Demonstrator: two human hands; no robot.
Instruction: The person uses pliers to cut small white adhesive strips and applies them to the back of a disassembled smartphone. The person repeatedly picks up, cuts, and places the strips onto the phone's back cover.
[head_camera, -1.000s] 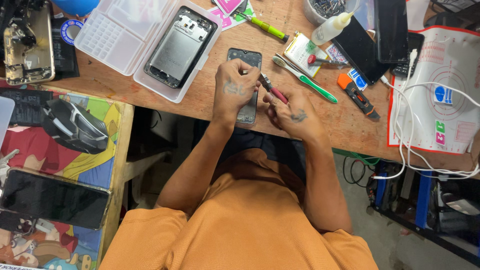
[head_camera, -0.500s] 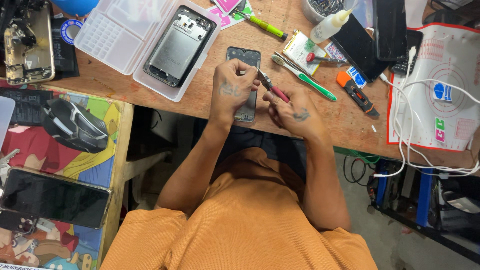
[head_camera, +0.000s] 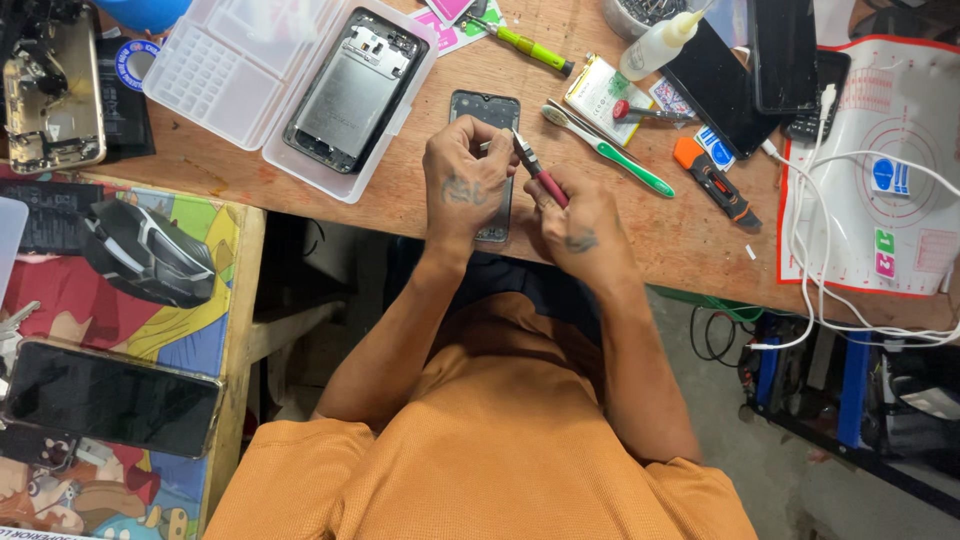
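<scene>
Change: tool tip lifted slightly against a second ago, now nearer the phone's top edge; prying judged under way.
Left hand (head_camera: 462, 188): curled shut, pinning dark phone (head_camera: 487, 112) flat on wooden desk (head_camera: 650, 240).
Right hand (head_camera: 583, 217): closed on red-handled tool (head_camera: 535, 172), metal tip touching left fingers.
Phone: glossy slab, beneath both hands.
Beyond right hand: green toothbrush (head_camera: 615, 155), smooth plastic.
Beyond left hand: clear ribbed tray (head_camera: 225, 80).
</scene>
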